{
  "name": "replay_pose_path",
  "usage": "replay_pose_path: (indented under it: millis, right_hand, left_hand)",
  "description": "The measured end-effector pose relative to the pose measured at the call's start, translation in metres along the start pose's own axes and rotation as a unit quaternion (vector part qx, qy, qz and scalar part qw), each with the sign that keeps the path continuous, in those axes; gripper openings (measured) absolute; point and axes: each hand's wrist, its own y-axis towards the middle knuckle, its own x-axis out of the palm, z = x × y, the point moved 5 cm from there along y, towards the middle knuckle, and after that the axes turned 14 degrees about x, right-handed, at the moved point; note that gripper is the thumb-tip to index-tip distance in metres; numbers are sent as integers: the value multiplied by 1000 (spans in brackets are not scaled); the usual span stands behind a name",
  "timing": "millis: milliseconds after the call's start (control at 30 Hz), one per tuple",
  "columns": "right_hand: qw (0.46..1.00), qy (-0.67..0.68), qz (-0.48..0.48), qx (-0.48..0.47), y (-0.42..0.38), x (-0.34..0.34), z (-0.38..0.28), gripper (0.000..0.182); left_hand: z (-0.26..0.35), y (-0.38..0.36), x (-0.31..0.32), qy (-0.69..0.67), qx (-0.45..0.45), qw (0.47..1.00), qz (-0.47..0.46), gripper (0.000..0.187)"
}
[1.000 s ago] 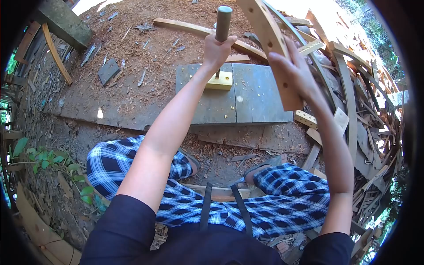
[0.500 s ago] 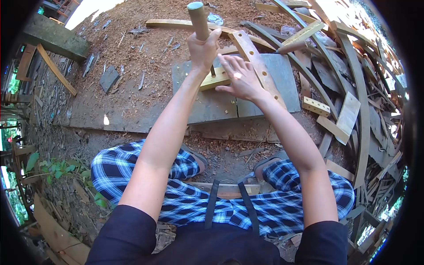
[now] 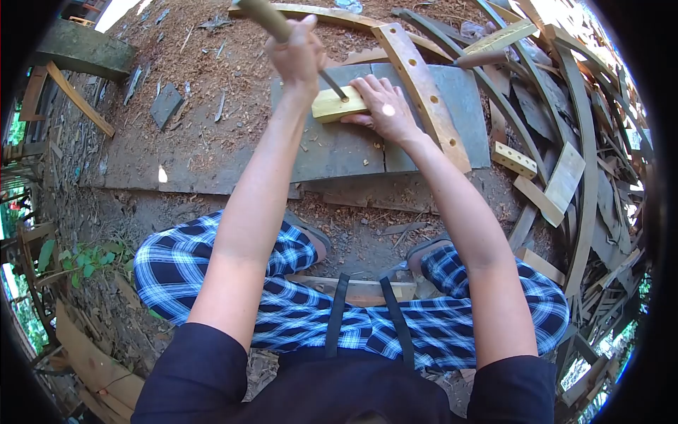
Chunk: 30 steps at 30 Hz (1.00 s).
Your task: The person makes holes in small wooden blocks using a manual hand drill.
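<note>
Wooden, pale and small, the block (image 3: 340, 104) lies flat on the grey slab (image 3: 339, 152), far from the body, so the slab gives it a hard support. The right hand (image 3: 385, 106) presses on its right end, fingers spread, probably so that it cannot slide. The left hand (image 3: 296, 53) has a closed grip around the tool handle (image 3: 267, 18); the thin metal tip meets the block at a slant. A long curved strip with holes (image 3: 424, 92) rests just right of the hands.

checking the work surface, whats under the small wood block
The block lies flat on a grey slab. The right hand covers its right end; the tool in the left hand has its tip in the block's hole. Its underside is hidden.
</note>
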Motion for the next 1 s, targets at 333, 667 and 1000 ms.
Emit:
replay_pose_path:
  millis: [333, 667, 1000]
  right_hand:
    - [1000, -14, 8, 24, -1, 6, 2, 65]
    - [999, 7, -18, 41, 3, 5, 2, 65]
    - [977, -37, -173, -118, 51, 5, 10, 78]
  left_hand:
    - [-7, -14, 41, 123, 166, 976, -74, 28]
    - [-70, -31, -140, -170, -191, 804, 538, 38]
    - [-4, -3, -122, -113, -106, 875, 459, 39]
